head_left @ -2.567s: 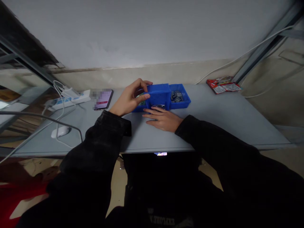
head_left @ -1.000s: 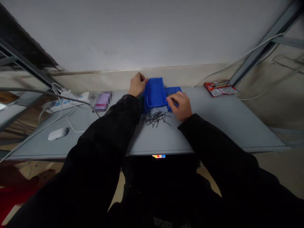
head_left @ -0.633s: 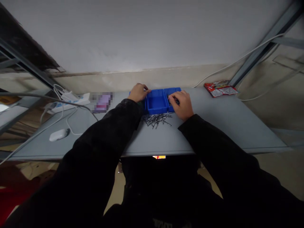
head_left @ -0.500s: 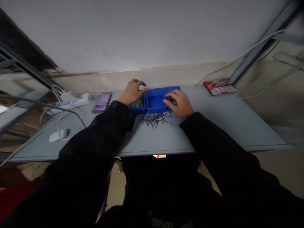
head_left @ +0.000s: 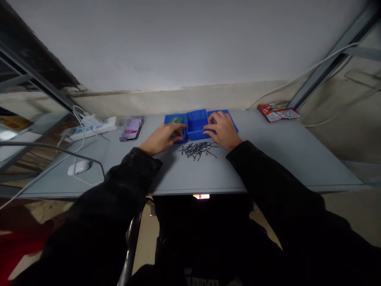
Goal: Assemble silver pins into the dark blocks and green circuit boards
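Note:
Three blue bins stand side by side on the grey table. My left hand (head_left: pixel 163 138) is at the front of the left bin (head_left: pixel 166 118), which holds green pieces (head_left: pixel 176 119); its fingers are apart and nothing shows between them. The middle bin (head_left: pixel 197 124) shows a bare blue inside. Over the front of the right bin (head_left: pixel 233 121) is my right hand (head_left: pixel 224 131), fingers curved and parted, with no item visible in them; its palm side is hidden. A pile of small metal pins (head_left: pixel 198 150) lies in front of the bins.
On the left are a phone (head_left: pixel 131 129), a white power strip (head_left: pixel 98 126) with cables and a white mouse-like object (head_left: pixel 79 167). A red packet (head_left: pixel 278 112) lies at the back right. The wall (head_left: pixel 190 95) rises behind the table.
My left hand has come down and nearer to the front of the left bin. Dark pieces seen at my right hand's fingers earlier no longer show there. The view has shifted slightly.

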The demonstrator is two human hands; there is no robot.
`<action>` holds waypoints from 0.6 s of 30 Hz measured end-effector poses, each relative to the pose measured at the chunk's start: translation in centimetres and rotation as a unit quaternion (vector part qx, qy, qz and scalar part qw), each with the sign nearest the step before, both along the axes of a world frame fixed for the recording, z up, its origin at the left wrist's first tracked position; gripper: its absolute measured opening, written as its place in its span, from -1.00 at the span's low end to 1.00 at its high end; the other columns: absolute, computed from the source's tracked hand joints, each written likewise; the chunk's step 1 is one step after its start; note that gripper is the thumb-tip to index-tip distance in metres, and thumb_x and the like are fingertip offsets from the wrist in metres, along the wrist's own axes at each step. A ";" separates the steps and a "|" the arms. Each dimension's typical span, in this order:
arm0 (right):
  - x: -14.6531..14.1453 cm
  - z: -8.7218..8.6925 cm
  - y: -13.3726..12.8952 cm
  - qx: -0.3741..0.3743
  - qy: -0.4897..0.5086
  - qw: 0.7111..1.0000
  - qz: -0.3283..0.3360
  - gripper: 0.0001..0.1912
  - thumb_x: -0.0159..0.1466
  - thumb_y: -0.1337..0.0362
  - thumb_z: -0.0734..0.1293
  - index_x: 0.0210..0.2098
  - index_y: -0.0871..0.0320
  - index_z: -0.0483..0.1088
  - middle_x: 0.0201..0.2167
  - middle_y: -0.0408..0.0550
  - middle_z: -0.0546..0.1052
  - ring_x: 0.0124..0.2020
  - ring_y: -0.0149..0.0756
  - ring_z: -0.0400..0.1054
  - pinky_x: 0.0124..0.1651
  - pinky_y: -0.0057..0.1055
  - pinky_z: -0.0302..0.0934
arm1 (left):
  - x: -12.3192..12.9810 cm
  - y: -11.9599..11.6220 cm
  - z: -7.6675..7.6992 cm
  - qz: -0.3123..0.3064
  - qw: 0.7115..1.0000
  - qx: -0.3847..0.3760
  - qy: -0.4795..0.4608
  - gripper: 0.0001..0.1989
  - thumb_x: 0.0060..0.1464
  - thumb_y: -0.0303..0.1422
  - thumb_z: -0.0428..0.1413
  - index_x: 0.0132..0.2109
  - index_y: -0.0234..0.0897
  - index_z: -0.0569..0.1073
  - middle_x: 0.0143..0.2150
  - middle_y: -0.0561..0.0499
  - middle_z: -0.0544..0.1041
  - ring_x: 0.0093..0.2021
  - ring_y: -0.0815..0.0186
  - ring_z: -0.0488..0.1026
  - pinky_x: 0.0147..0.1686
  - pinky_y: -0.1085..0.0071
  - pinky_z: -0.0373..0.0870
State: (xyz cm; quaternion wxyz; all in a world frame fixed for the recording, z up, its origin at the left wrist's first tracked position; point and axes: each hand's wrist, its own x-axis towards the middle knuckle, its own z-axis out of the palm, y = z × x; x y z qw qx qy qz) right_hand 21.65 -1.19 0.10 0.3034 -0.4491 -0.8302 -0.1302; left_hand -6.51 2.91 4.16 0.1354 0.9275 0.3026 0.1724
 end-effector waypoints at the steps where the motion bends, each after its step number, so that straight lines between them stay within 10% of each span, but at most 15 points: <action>1: 0.0 0.0 0.1 0.001 -0.006 1.000 -0.002 -0.79 0.40 0.12 0.37 -0.20 0.05 0.63 -0.12 0.06 0.45 -0.05 -0.02 0.25 -0.01 -0.08 0.12 | 0.0 -0.1 -0.2 0.002 1.000 0.004 -0.010 -0.56 0.24 -0.35 0.21 0.24 -0.12 0.44 -0.15 -0.01 0.65 -0.13 0.18 0.59 -0.01 0.23 0.47; 18: 0.1 -0.9 -0.2 -0.040 -0.001 0.999 -0.023 -0.81 0.37 0.15 0.39 -0.22 0.07 0.63 -0.14 0.06 0.43 -0.07 -0.03 0.27 -0.08 -0.11 0.21 | 1.0 -1.9 -1.5 0.053 0.993 -0.031 -0.104 -0.64 0.20 -0.36 0.22 0.14 -0.17 0.52 -0.21 -0.02 0.67 -0.21 0.21 0.61 -0.07 0.19 0.55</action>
